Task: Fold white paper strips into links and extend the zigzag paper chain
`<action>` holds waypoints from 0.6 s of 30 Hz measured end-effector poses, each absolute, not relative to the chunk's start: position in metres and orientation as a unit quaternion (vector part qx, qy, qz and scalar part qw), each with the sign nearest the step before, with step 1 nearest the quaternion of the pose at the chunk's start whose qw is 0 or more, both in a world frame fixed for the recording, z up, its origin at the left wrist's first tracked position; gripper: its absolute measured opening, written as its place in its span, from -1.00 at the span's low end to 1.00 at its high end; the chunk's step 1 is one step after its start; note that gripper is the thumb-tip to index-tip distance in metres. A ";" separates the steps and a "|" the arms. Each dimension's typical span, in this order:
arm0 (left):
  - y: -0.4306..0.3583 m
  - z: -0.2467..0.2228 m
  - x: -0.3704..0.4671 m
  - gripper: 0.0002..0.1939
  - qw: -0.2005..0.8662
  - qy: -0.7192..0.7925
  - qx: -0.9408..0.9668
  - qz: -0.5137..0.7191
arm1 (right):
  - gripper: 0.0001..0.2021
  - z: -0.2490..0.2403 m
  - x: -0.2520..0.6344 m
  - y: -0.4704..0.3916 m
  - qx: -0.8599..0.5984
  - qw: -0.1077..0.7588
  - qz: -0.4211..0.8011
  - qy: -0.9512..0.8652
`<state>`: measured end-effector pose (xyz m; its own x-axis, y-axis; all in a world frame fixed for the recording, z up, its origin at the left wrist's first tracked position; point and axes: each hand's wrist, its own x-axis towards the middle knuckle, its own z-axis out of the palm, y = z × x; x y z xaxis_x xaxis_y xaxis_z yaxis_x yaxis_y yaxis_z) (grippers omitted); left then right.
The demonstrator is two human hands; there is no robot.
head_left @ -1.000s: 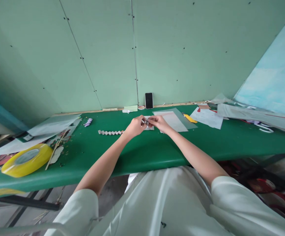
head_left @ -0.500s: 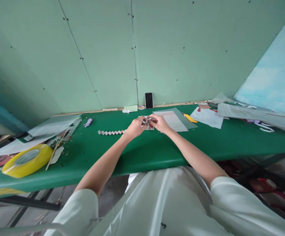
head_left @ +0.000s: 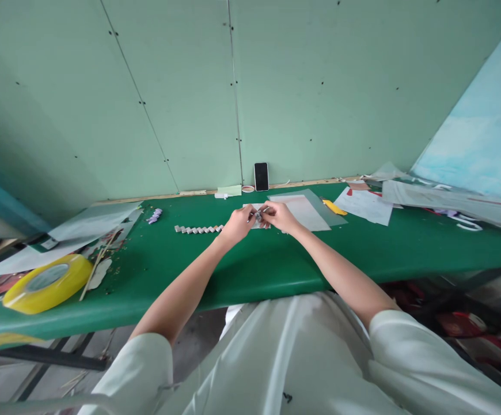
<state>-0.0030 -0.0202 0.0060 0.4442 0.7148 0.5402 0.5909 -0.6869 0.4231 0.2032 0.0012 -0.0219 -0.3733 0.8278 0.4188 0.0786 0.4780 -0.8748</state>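
Note:
My left hand and my right hand meet over the green table, fingers closed on a small folded grey-white paper piece between them. A zigzag chain of folded paper runs leftward from my left hand along the table; whether it joins the piece in my fingers is hidden. Beneath the fingers lies a small pale sheet. Beside my right hand a larger whitish sheet rests on a translucent one.
A phone leans upright on the wall. A yellow cutter and papers lie right. At left are a purple piece, a yellow tape roll, thin sticks and large sheets.
The paper chain has shifted slightly right and up. The fingers have moved a little around the folded piece, which now sits more upright between them.

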 end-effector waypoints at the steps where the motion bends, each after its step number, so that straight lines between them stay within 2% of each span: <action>1: -0.020 0.005 -0.003 -0.89 0.087 0.386 0.845 0.359 | -0.68 -0.022 0.203 0.001 -0.315 0.464 0.406 -0.722; 18: -0.019 0.005 -0.004 -0.86 0.085 0.401 0.835 0.367 | -0.80 -0.018 0.199 -0.006 -0.354 0.444 0.383 -0.729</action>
<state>-0.0036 -0.0193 0.0053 0.4093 0.7321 0.5445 0.6073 -0.6640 0.4362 0.1994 -0.0057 -0.0175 -0.3558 0.8556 0.3761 0.1763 0.4566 -0.8720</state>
